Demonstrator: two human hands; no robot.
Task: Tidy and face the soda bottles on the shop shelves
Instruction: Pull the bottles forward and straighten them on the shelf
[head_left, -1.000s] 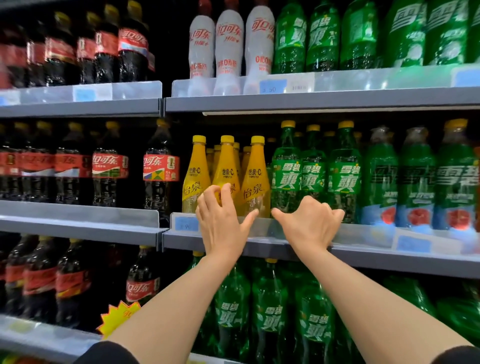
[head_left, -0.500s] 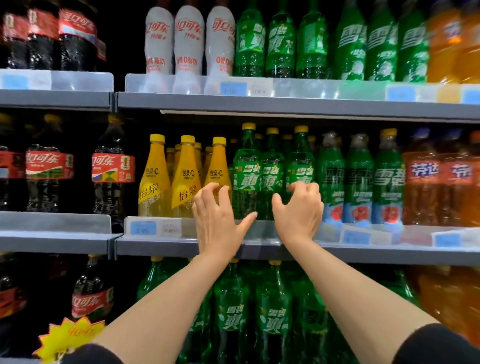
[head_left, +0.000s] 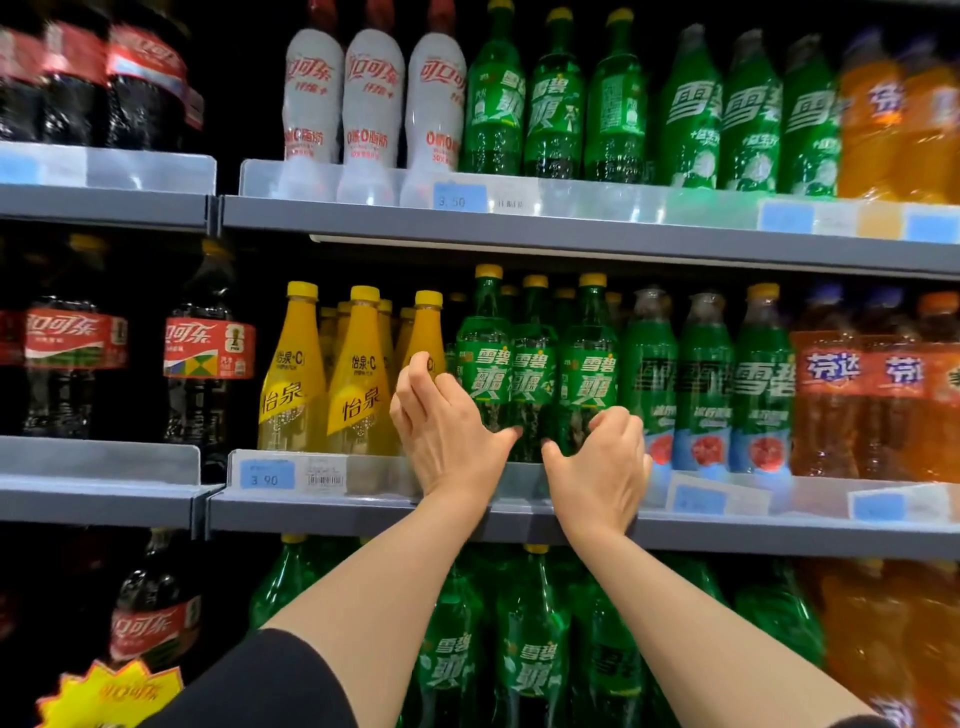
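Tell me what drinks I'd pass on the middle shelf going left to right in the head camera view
Cola bottles → yellow bottles → yellow-capped green bottles, where the left hand and right hand reach → green bottles with red fruit labels → orange soda bottles.

Just left of the hands, tall yellow plastic bottles (head_left: 293, 374) read 怡泉 and +C, above a blue price tag (head_left: 266, 475) marked 3.90. Green plastic bottles (head_left: 537, 374) between the hands read 雪碧 爽. Above them, another blue tag (head_left: 459, 198) says 3.50.
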